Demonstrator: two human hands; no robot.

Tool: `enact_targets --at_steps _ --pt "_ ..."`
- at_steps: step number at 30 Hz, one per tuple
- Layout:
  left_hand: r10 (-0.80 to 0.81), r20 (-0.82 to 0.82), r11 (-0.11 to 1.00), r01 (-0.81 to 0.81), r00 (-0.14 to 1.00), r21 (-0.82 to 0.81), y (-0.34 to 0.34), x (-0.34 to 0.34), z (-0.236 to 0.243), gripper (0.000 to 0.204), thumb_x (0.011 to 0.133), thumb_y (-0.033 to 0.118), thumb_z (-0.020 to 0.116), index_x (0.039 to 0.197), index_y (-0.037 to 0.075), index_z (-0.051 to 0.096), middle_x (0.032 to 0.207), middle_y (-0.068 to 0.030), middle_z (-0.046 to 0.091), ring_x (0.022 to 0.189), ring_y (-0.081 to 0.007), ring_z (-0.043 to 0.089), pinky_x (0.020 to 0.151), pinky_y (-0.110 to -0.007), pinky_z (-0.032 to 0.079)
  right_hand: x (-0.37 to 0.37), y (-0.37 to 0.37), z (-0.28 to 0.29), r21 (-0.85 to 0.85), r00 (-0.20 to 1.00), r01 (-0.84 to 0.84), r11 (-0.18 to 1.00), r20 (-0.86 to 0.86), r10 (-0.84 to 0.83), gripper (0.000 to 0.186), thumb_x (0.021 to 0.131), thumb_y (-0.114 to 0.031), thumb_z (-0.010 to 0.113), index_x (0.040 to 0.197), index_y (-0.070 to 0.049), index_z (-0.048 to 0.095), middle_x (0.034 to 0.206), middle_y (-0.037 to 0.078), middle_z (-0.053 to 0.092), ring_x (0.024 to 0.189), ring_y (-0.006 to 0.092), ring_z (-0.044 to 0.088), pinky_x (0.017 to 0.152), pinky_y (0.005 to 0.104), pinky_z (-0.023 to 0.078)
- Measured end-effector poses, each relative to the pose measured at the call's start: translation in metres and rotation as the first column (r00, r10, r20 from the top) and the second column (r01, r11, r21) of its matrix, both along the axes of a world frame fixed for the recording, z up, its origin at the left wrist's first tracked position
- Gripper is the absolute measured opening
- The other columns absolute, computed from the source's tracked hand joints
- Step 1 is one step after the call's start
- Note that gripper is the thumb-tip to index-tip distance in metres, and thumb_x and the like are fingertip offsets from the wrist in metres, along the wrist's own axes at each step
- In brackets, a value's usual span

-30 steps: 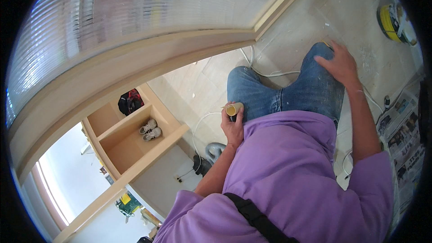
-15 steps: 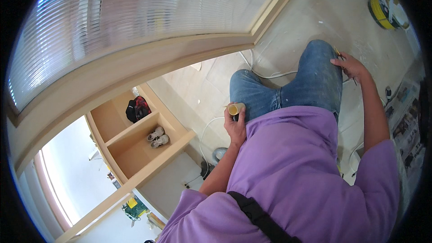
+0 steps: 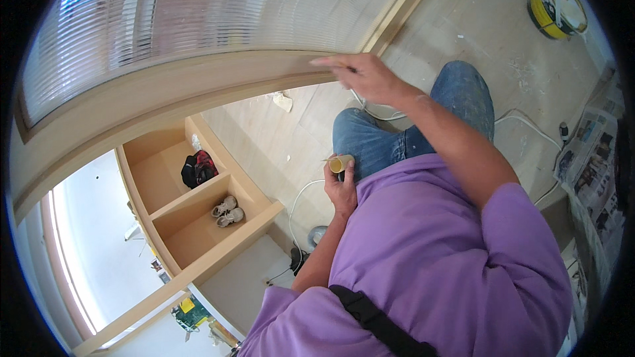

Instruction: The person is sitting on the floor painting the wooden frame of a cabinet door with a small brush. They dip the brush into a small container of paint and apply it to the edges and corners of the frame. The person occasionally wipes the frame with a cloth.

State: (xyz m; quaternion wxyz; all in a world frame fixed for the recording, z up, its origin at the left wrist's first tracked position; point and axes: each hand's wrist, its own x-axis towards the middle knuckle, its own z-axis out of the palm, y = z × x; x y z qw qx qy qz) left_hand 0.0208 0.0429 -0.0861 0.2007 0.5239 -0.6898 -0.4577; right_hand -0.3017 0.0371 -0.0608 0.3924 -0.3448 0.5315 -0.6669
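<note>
Pale open-fronted wooden cabinet (image 3: 231, 241): smooth, matt
Colourless ribbed pane (image 3: 218, 16), above the cabinet: glossy, ridged
Cream hollow cylinder (image 3: 341, 162), right of the cabinet: smooth; material unclear
Purple cloth shirt (image 3: 423, 225), right of the cabinet: matt, creased
Grey printed newspaper sheets (image 3: 593, 172), far right of the cabinet: matt paper

A framed panel (image 3: 165, 92) spans the front left of a person, the right hand (image 3: 367, 78) at its near edge, the left hand (image 3: 341, 193) around a cup (image 3: 338, 164) by the left thigh (image 3: 364, 149). On the left, a shelf unit (image 3: 182, 241) holds a bundle (image 3: 198, 169) in its farther compartment and shoes (image 3: 229, 212) in the nearer. Ahead on the right, a bucket (image 3: 548, 18) stands on the floor (image 3: 503, 46), with newspaper (image 3: 591, 162) closer in along the right side.
</note>
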Motion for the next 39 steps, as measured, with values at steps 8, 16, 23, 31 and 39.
enact_targets --at_steps 8,16,23,31,39 --pt "0.014 0.008 1.0 -0.014 1.0 0.002 0.0 0.0 0.0 0.049 0.1 0.013 0.079 0.142 -0.002 0.057 0.127 -0.0129 0.069 0.119 -0.021 0.065 0.108 -0.035 0.049 0.01 -0.034 0.032 -0.141 0.995 -0.042 0.989 -0.092 0.029 0.037 0.104 -0.016 0.058 0.136 -0.021 0.075 0.095 0.012 0.08 0.066 0.0185 0.059 0.076 0.035 0.055" --pt "0.014 0.032 1.0 -0.015 0.999 0.015 -0.001 0.0 0.002 0.046 0.1 0.011 0.078 0.14 -0.001 0.059 0.13 -0.0143 0.07 0.122 -0.0214 0.065 0.109 -0.036 0.05 0.005 -0.041 0.024 -0.085 0.984 -0.139 0.987 -0.124 0.128 0.039 0.103 -0.015 0.058 0.136 -0.023 0.076 0.101 0.017 0.079 0.074 0.0245 0.064 0.083 0.0358 0.055" --pt "0.012 0.028 1.0 -0.012 1.0 0.021 -0.001 -0.001 0.003 0.046 0.101 0.01 0.078 0.141 -0.001 0.058 0.132 -0.0147 0.069 0.123 -0.0222 0.065 0.109 -0.036 0.05 0.008 -0.044 -0.001 -0.041 0.984 -0.121 0.992 -0.138 0.114 0.039 0.101 -0.015 0.058 0.136 -0.02 0.075 0.104 0.018 0.079 0.078 0.0275 0.066 0.087 0.0372 0.056" --pt "-0.004 0.056 1.0 0.005 0.998 -0.004 -0.005 -0.003 0.0 0.049 0.1 0.01 0.079 0.142 -0.002 0.057 0.127 -0.0123 0.069 0.118 -0.02 0.066 0.108 -0.034 0.05 0.001 -0.023 -0.065 0.049 0.919 0.178 0.983 -0.366 -0.148 0.037 0.098 -0.013 0.061 0.132 -0.016 0.077 0.104 0.022 0.077 0.088 0.0362 0.072 0.084 0.0434 0.057" --pt "0.01 0.109 1.0 -0.012 0.994 0.012 -0.001 -0.004 0.006 0.049 0.1 0.009 0.078 0.143 -0.002 0.057 0.133 -0.0143 0.069 0.123 -0.0209 0.065 0.111 -0.035 0.049 -0.075 0.171 -0.101 0.714 0.683 0.501 0.49 -0.673 0.283 0.026 0.099 -0.026 0.063 0.105 -0.003 0.075 0.098 0.024 0.075 0.095 0.0425 0.074 0.085 0.0554 0.057"
